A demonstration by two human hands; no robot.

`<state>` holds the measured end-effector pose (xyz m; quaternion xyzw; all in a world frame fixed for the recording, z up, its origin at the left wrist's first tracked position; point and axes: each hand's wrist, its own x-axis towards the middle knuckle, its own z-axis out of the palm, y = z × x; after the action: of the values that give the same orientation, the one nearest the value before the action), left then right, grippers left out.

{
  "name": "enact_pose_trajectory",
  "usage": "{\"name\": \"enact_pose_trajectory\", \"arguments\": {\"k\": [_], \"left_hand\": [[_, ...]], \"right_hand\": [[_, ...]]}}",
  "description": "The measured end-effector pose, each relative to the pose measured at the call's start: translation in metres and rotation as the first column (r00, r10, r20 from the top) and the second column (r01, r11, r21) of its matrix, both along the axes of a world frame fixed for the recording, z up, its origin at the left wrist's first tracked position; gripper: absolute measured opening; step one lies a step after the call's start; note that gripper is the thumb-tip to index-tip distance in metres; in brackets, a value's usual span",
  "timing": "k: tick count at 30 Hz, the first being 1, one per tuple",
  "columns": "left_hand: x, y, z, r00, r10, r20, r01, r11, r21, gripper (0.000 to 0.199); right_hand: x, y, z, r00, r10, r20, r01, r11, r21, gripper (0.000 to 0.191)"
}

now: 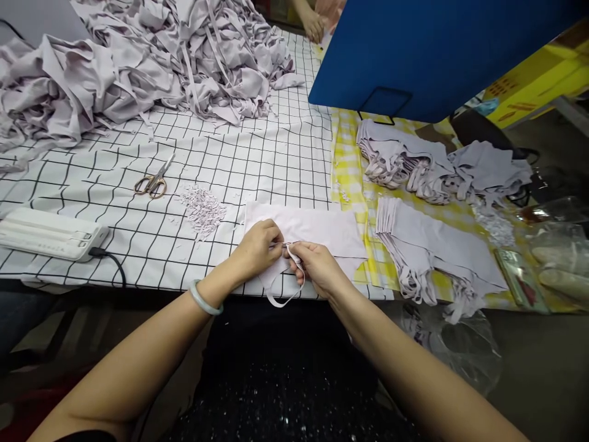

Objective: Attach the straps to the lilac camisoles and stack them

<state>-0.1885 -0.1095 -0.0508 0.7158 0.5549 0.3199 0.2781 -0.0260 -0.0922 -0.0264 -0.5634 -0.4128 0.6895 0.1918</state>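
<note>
A pale lilac fabric piece (317, 227) lies flat at the table's front edge, with a thin strap (278, 302) looping down over the edge. My left hand (261, 247) is closed on the fabric, its fingertips pinched near the strap. Beside it, my right hand (317, 265) pinches the strap, fingers curled, the fingertips of both hands nearly touching. What lies right between the fingertips is too small to make out. To the left are a heap of small fabric snippets (204, 210) and gold-handled scissors (154, 182).
A large heap of lilac garments (184, 55) covers the back left. A white power bank (53, 233) with a cable sits front left. Stacked fabric pieces (432, 239) lie on yellow checked cloth at right, below a blue panel (414, 55). Another person's hand (314, 26) shows far back.
</note>
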Motion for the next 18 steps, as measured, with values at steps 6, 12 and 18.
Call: {"name": "enact_pose_trajectory", "arguments": {"k": [6, 12, 18], "left_hand": [[0.0005, 0.0029, 0.0072, 0.999, 0.029, 0.020, -0.027, 0.997, -0.078, 0.009], [0.0006, 0.0036, 0.0084, 0.999, 0.036, 0.021, -0.034, 0.995, -0.093, 0.011], [-0.0001, 0.0037, 0.0073, 0.999, 0.024, 0.024, -0.022, 0.996, -0.081, 0.011]], "right_hand": [[0.0022, -0.0034, 0.0003, 0.999, -0.042, 0.011, 0.042, 0.998, 0.055, 0.014], [-0.0030, -0.0016, 0.0011, 0.999, -0.048, 0.020, 0.047, 0.998, 0.049, 0.013], [-0.0056, 0.0000, 0.0041, 0.998, -0.036, 0.042, 0.034, 0.997, 0.068, 0.012]]}}
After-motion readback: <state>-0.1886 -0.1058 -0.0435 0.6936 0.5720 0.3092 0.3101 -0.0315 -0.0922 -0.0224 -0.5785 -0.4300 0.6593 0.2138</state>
